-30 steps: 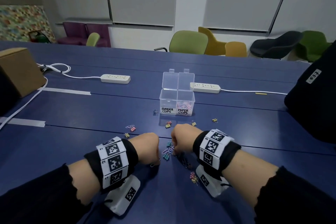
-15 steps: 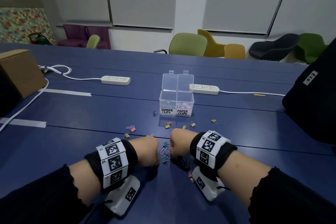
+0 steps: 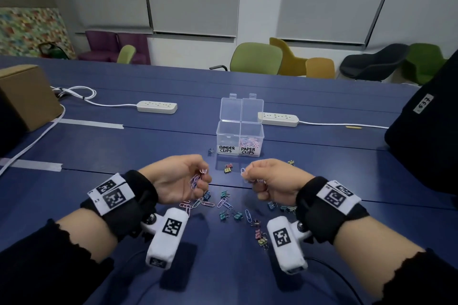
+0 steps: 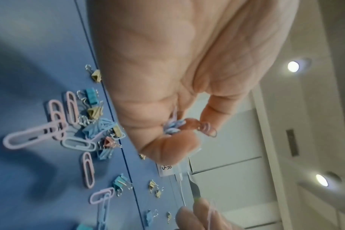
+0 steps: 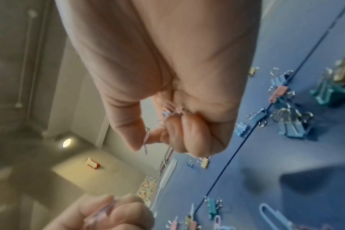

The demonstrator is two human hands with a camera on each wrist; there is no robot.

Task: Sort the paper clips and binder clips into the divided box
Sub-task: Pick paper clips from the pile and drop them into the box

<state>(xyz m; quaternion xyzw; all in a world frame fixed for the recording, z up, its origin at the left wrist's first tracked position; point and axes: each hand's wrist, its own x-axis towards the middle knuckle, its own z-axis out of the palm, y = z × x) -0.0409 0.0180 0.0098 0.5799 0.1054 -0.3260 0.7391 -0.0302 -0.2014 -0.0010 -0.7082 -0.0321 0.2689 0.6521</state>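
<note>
While hovering just short of the box (image 3: 240,140), gripping paper clips (image 3: 196,179) in curled left hand (image 3: 177,182). Pinching more in curled right hand (image 3: 273,181).

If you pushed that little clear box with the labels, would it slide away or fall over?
The clear box would probably slide easily: it looks like thin plastic, and only the paper clips in its right half weigh it down. Its upright lid might make it tip backward if pushed up high.

two power strips (image 3: 157,107) and a cardboard box (image 3: 24,96) on the blue table (image 3: 99,146).
</note>
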